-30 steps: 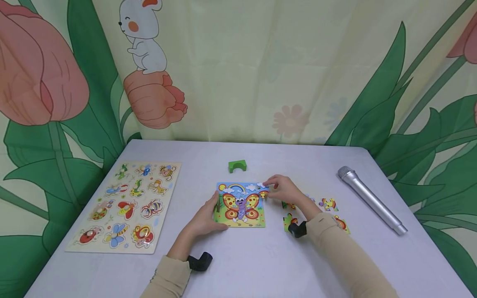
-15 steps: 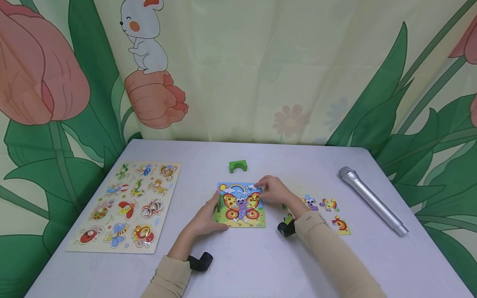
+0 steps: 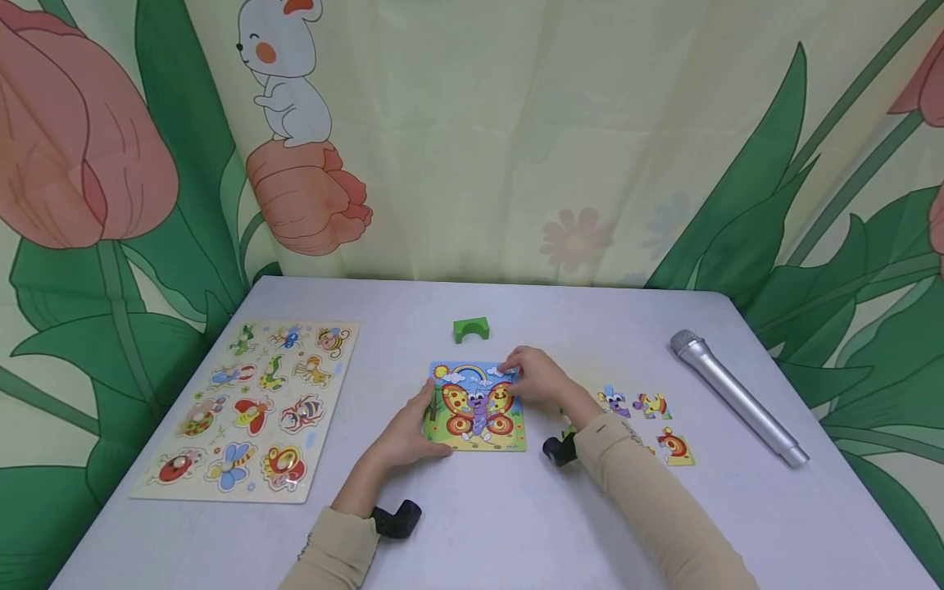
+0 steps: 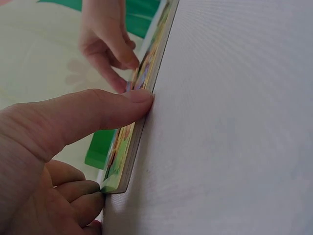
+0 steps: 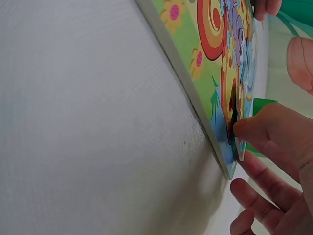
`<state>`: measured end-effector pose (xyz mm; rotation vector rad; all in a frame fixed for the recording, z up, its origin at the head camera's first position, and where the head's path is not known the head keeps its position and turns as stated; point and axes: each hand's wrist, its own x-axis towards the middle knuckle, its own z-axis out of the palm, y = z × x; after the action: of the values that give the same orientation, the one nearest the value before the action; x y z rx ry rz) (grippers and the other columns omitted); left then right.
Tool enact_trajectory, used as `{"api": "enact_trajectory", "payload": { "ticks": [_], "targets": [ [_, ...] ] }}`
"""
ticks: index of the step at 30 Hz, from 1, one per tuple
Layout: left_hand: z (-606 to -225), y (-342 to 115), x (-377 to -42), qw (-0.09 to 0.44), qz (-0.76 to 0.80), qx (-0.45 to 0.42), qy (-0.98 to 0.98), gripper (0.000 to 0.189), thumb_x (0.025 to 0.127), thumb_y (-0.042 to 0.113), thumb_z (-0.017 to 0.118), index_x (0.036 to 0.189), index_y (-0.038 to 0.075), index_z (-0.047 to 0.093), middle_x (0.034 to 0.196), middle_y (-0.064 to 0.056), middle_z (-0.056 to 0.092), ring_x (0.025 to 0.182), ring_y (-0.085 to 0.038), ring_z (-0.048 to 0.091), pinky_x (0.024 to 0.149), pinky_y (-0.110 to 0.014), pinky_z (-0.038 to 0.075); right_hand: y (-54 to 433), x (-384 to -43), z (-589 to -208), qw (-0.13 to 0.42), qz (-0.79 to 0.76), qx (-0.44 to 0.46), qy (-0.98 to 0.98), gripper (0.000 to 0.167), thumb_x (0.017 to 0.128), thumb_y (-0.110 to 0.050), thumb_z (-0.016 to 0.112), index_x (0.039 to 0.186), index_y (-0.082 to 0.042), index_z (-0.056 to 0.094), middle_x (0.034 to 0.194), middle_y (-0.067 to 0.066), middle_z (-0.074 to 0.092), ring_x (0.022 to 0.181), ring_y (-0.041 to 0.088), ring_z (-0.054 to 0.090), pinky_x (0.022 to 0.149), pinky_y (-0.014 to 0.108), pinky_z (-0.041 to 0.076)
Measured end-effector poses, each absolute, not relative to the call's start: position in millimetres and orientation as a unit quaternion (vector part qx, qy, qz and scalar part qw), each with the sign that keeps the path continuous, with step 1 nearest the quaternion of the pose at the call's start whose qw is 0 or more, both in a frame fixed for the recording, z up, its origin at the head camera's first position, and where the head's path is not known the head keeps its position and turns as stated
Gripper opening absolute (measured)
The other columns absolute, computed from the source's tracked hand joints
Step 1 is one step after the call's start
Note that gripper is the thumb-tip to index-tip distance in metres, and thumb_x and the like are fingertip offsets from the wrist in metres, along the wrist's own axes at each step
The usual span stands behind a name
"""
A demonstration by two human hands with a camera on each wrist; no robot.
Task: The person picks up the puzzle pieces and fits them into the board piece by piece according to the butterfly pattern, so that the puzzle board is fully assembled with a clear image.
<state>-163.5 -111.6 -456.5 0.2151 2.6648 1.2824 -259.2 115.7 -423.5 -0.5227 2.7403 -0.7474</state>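
Observation:
A square butterfly jigsaw puzzle lies flat mid-table. My left hand holds it at the near left corner: the thumb lies along the near edge and the fingers reach up the left side. In the right wrist view, my right hand pinches a thin puzzle piece over the puzzle's upper right corner. That piece sits tilted, slightly raised above the board, with a dark gap beneath. From the head view, the fingers mostly hide it. Loose puzzle pieces lie to the right, some partly hidden by my right wrist.
An insect peg board lies at the left. Behind the puzzle stands a green arch block. A silver microphone lies at the right. A printed curtain hangs behind the table.
My right hand has moved left with the puzzle piece, from beside the puzzle's right edge to over its upper right corner, uncovering loose pieces. My left hand has stayed in place.

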Motion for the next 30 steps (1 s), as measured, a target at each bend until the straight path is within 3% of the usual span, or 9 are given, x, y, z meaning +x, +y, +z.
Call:
{"api": "enact_trajectory", "payload": {
  "ticks": [6, 22, 30],
  "targets": [
    [-458, -112, -163, 0.088, 0.431, 0.073, 0.895, 0.107, 0.065, 0.016, 0.082, 0.145, 0.001, 0.015, 0.15, -0.017, 0.018, 0.135, -0.039, 0.015, 0.107, -0.052, 0.018, 114, -260, -424, 0.111, -0.225, -0.194, 0.948, 0.032, 0.073, -0.013, 0.075, 0.103, -0.005, 0.07, 0.102, 0.006, 0.057, 0.091, 0.019, 0.052, 0.078, 0.032, 0.047],
    [-460, -112, -164, 0.088, 0.431, 0.081, 0.894, 0.107, 0.065, 0.017, 0.082, 0.145, 0.0, 0.014, 0.15, -0.017, 0.017, 0.135, -0.037, 0.016, 0.107, -0.05, 0.02, 123, -257, -430, 0.097, -0.287, -0.176, 0.937, 0.034, 0.074, -0.015, 0.076, 0.106, -0.009, 0.069, 0.096, 0.003, 0.057, 0.075, 0.016, 0.048, 0.063, 0.026, 0.042],
    [-461, -113, -164, 0.083, 0.432, 0.081, 0.894, 0.106, 0.065, 0.017, 0.082, 0.145, 0.0, 0.015, 0.15, -0.017, 0.017, 0.135, -0.038, 0.015, 0.107, -0.051, 0.019, 140, -249, -427, 0.08, -0.312, -0.187, 0.928, 0.035, 0.075, -0.014, 0.075, 0.109, -0.009, 0.068, 0.103, 0.006, 0.059, 0.083, 0.02, 0.049, 0.067, 0.027, 0.044]
  ]
}}
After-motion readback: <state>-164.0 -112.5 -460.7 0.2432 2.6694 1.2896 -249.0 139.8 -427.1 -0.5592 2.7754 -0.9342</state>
